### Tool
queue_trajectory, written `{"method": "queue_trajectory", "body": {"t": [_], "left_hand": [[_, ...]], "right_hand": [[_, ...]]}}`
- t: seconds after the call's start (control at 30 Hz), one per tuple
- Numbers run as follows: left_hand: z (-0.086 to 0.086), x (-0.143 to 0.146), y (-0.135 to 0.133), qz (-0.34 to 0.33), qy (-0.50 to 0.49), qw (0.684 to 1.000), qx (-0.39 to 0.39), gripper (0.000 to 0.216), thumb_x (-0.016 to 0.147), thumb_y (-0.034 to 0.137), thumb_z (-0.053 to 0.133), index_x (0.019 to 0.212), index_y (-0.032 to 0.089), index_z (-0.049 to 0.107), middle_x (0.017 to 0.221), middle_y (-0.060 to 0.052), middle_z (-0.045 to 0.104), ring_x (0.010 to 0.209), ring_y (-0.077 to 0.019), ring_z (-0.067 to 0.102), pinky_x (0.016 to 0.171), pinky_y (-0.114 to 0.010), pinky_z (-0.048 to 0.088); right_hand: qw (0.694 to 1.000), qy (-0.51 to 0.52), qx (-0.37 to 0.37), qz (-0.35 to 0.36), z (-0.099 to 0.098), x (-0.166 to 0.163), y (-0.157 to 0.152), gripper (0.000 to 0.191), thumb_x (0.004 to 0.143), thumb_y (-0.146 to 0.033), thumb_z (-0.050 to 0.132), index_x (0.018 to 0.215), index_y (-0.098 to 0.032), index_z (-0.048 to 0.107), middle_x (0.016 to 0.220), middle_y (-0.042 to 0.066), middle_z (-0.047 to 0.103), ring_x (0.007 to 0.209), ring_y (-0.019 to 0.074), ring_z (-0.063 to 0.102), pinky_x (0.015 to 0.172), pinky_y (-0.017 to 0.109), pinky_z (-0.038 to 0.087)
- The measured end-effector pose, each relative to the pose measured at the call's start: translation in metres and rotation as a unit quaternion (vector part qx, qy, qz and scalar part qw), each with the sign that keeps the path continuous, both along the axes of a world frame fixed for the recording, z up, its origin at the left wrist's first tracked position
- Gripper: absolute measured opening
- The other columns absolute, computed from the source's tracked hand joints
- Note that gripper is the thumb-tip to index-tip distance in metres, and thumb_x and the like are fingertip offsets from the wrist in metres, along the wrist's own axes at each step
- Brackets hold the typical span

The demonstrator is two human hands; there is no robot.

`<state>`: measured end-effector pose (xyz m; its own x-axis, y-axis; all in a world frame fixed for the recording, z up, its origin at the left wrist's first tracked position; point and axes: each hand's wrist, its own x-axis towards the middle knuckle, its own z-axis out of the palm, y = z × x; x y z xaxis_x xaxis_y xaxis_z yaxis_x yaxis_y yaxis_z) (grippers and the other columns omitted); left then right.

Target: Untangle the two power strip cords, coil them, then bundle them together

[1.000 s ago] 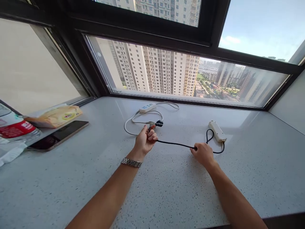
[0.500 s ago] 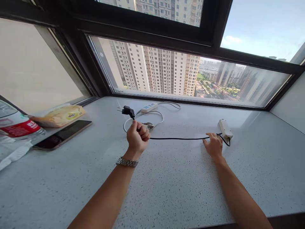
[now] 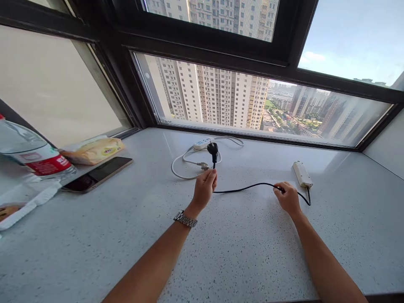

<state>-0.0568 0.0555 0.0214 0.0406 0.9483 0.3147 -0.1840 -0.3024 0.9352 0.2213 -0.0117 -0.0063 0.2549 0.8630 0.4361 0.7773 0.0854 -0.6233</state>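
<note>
My left hand (image 3: pixel 203 188) is closed around a black power cord just below its round black plug (image 3: pixel 213 148), which points up and away from the counter. From there the black cord (image 3: pixel 243 189) runs slackly rightward into my right hand (image 3: pixel 288 197), whose thumb and fingers pinch it. Past that hand the cord bends and meets the end of a small white power strip (image 3: pixel 302 174) lying on the counter. Behind the plug, a second white power strip (image 3: pixel 202 144) lies with its looped white cable (image 3: pixel 173 165) and a greyish plug (image 3: pixel 204 166).
On the left of the speckled white counter (image 3: pixel 240 252) are a phone (image 3: pixel 97 174), a yellow tissue pack (image 3: pixel 94 152), a large bottle with a red label (image 3: pixel 41 158) and a white wrapper (image 3: pixel 34 202). Dark-framed windows (image 3: pixel 202 101) border the back and left.
My left hand has moved right with the plug, which has turned from pointing left to pointing away. The cord has gone from taut to slack, and my right hand's fingers have closed on it.
</note>
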Motion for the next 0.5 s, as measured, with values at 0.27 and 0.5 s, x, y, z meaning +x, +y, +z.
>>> {"method": "queue_trajectory", "body": {"t": [0.27, 0.5], "left_hand": [[-0.012, 0.057, -0.049, -0.189, -0.035, 0.971, -0.143, 0.053, 0.075, 0.070, 0.053, 0.066, 0.020, 0.041, 0.046, 0.010, 0.025, 0.038, -0.0036, 0.016, 0.035, -0.016, 0.016], [-0.007, 0.045, -0.035, -0.103, -0.093, 0.976, -0.165, 0.058, 0.068, 0.065, 0.065, 0.057, 0.019, 0.033, 0.048, 0.008, 0.030, 0.039, -0.0034, 0.024, 0.035, -0.016, 0.021]], "right_hand": [[0.942, 0.218, 0.062, 0.249, -0.008, -0.072, -0.017, 0.032, 0.094, -0.044, 0.041, 0.083, -0.019, 0.058, 0.057, -0.004, 0.040, 0.048, 0.0101, 0.036, 0.047, 0.023, 0.033], [0.942, -0.075, 0.024, 0.326, 0.001, -0.083, -0.026, 0.038, 0.095, -0.043, 0.047, 0.127, -0.023, 0.054, 0.097, 0.008, 0.064, 0.086, 0.0190, 0.060, 0.079, 0.032, 0.048]]}}
